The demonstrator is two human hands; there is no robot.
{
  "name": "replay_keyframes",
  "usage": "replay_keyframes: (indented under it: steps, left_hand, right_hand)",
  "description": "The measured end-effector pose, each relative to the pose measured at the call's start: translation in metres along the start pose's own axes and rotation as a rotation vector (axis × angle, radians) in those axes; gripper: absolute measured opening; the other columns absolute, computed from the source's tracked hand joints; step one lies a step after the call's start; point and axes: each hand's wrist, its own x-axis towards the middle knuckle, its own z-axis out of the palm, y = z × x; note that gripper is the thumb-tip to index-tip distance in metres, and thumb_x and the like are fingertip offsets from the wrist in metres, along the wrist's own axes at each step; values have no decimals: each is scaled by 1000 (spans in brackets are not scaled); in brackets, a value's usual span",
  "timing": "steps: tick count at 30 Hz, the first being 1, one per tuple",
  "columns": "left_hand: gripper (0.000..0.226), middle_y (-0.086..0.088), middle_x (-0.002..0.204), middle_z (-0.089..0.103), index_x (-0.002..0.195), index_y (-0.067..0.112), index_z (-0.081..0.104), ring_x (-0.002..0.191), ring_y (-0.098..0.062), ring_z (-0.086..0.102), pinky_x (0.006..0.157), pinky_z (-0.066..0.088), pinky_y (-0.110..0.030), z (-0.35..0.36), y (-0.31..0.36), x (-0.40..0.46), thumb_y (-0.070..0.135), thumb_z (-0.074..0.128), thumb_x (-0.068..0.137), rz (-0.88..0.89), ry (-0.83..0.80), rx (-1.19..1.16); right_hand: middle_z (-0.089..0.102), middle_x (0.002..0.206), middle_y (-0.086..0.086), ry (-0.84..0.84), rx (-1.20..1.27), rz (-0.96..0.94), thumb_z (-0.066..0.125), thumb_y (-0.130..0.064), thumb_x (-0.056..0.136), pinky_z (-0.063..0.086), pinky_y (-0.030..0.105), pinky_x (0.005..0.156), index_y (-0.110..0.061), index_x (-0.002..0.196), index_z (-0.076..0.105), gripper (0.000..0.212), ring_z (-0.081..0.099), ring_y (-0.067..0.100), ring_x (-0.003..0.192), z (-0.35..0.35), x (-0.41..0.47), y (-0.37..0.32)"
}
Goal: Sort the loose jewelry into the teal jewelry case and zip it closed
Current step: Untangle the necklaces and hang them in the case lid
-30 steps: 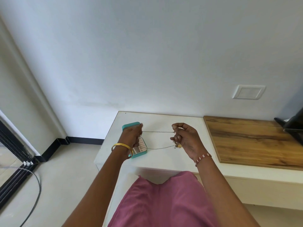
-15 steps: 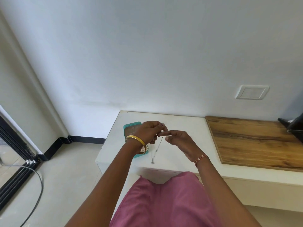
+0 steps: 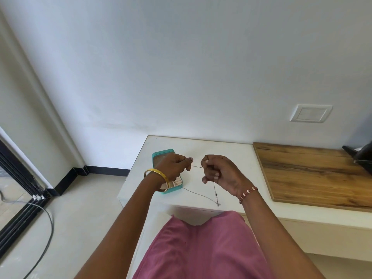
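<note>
Table (image 3: 221, 150): smooth white top, faint sheen, looks laminate.
Board (image 3: 314, 172) on its right part: wood grain, brown, matt to satin.
Jewelry case (image 3: 164, 153): teal shell, smooth, looks like faux leather; pale lining inside, soft-looking.
Necklace (image 3: 201, 195): fine metal chain, silvery, thin glints; small pendant at the low end, detail too small to tell.
Bangle (image 3: 156, 172): polished yellow metal, glossy.
Bracelet (image 3: 248, 193): small red and pale beads.
Garment (image 3: 201, 248): pink-mauve woven cloth, matt.
Wall (image 3: 181, 67): painted, matt.
Switch plate (image 3: 311, 113): white plastic.
Floor (image 3: 80, 218): pale, smooth tile.
</note>
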Motion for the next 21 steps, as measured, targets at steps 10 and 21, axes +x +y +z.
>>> replay_keyframes:
  steps: [10,21]
  left_hand:
    - [43,9,36,37,55,12,45,40,-13,29,48,31,-21,-25,-15,6,28,46,95,-43,101,-371]
    - [32,3,47,45,67,13,56,38,-6,38,42,35,-16,12,0,3,21,45,95,30,-24,-192]
  right_hand:
    - [47,40,-12,204,-278,32,54,-10,92,29,21,44,-3,83,63,14,21,7,37,-22,-9,8]
    - [66,71,8,23,-158,102,41,-23,98,51,33,74,-8,89,66,30,60,18,63,5,9,18]
